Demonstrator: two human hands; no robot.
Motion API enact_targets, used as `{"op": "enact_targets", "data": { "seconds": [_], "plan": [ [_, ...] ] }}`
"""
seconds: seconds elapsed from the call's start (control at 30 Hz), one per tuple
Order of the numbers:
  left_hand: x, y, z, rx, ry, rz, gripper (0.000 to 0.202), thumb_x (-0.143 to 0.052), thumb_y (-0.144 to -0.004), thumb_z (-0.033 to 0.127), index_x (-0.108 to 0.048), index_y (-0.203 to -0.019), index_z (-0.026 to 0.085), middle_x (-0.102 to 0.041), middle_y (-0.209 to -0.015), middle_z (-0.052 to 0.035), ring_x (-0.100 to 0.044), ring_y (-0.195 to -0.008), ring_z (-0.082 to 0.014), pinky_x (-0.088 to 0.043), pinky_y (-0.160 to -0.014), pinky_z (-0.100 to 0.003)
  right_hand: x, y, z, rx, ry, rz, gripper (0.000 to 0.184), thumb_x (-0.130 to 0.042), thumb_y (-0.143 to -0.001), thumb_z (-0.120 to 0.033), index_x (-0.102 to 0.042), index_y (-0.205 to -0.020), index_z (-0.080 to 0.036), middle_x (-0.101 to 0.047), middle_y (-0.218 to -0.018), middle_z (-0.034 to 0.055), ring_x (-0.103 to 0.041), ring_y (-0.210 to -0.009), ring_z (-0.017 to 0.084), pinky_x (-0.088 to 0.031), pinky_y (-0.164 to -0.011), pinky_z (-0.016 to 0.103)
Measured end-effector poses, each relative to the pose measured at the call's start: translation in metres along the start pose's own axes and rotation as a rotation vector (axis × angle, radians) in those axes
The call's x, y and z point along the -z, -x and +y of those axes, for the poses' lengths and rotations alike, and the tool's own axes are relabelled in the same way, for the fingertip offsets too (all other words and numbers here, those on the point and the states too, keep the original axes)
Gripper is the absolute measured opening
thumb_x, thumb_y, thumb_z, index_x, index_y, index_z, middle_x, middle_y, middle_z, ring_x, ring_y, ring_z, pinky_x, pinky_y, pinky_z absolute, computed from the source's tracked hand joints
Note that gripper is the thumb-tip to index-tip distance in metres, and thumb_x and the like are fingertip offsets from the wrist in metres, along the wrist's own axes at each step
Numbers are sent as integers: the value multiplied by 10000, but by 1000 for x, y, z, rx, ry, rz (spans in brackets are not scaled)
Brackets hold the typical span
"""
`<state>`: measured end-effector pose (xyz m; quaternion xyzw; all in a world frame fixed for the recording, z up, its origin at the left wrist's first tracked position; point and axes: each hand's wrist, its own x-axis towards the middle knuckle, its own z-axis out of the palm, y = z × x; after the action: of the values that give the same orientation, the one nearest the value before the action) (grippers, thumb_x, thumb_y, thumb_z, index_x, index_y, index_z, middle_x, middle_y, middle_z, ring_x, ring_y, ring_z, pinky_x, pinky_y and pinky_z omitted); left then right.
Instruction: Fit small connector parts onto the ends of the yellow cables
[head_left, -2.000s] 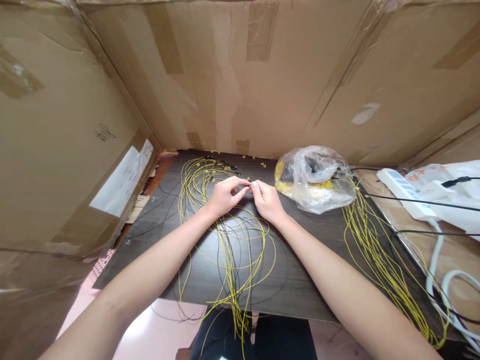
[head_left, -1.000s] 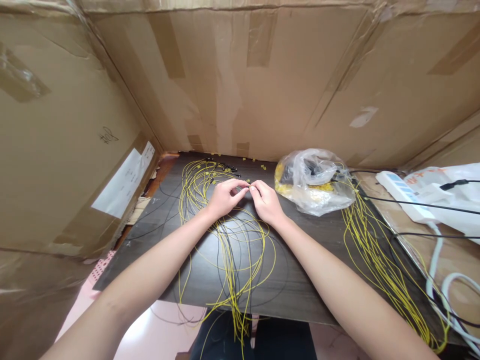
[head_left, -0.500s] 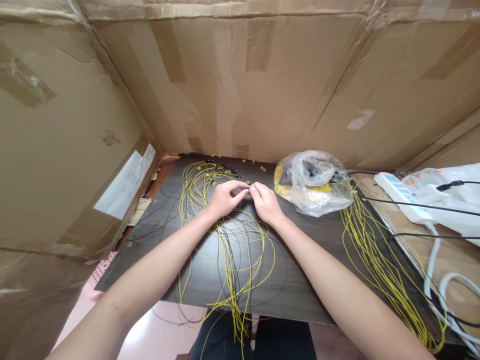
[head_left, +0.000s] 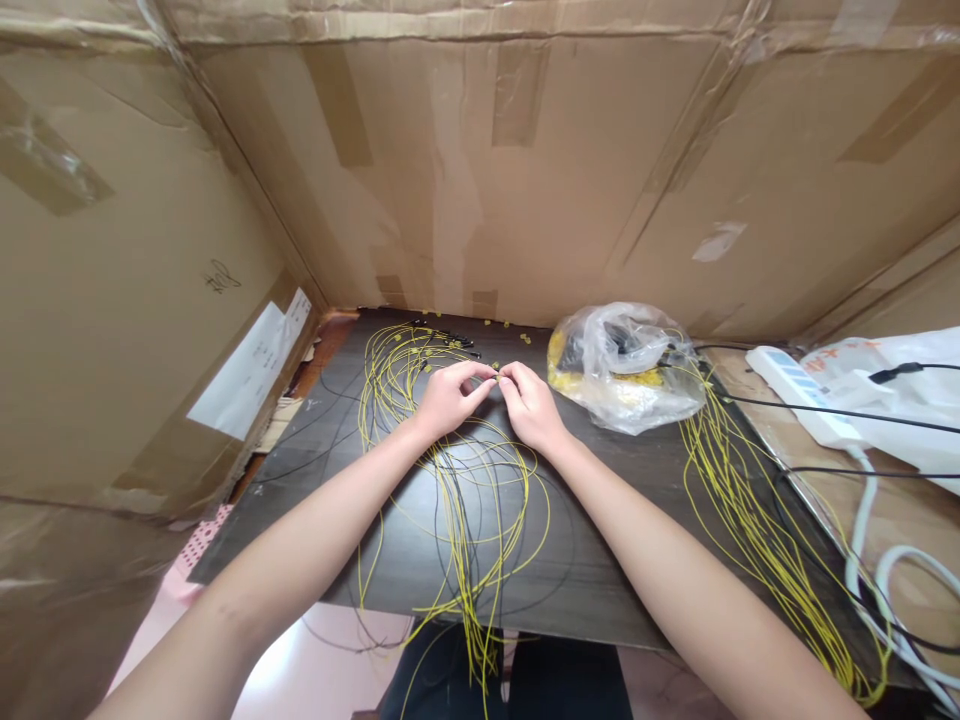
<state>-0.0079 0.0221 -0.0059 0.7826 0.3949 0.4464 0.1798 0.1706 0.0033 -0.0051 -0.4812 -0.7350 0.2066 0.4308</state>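
Note:
My left hand (head_left: 451, 396) and my right hand (head_left: 529, 404) meet fingertip to fingertip over the middle of the dark tabletop. Thumb and forefinger are pinched together on each. A tiny dark and yellowish piece (head_left: 496, 378) shows between them, too small to name. Beneath and left of my hands lies a loose tangle of thin yellow and black wires (head_left: 459, 500), with ends hanging over the front edge. Several black wire ends (head_left: 457, 340) lie behind my left hand, with small yellow pieces (head_left: 525, 339) scattered near the table's back.
A clear plastic bag (head_left: 630, 370) with yellow and black contents sits right of my hands. Another yellow wire bundle (head_left: 750, 530) runs along the right edge. Beyond are a white power strip (head_left: 806, 395) and cables. Cardboard walls (head_left: 450, 190) enclose the back and left.
My fingertips have shifted very slightly around the tiny piece, and a yellowish bit now shows between them. The wires and the bag stay where they were.

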Motion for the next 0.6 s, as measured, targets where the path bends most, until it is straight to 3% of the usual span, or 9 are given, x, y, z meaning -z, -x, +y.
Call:
{"op": "enact_targets", "data": {
  "seconds": [0.37, 0.6],
  "plan": [
    [1, 1, 0, -64, -24, -8, 116, -694, -963, 252, -772, -1024, 190, -788, -927, -26, -633, -598, -110, -543, -651, -246, -2, -1, 2, -31, 128, -47, 295, -341, -1030, -365, -502, -812, -248, -672, -838, 78, -626, -851, 261, -433, -796, 375],
    [0, -1, -2, 19, 20, 1, 112, -724, -936, 251, -787, -1004, 190, -802, -902, -24, -673, -634, -121, -554, -657, -242, -1, 0, 2, -67, 27, 7, 194, -402, -1002, -337, -559, -932, -246, -728, -989, 77, -658, -916, 257, -466, -845, 373]
  ]
}}
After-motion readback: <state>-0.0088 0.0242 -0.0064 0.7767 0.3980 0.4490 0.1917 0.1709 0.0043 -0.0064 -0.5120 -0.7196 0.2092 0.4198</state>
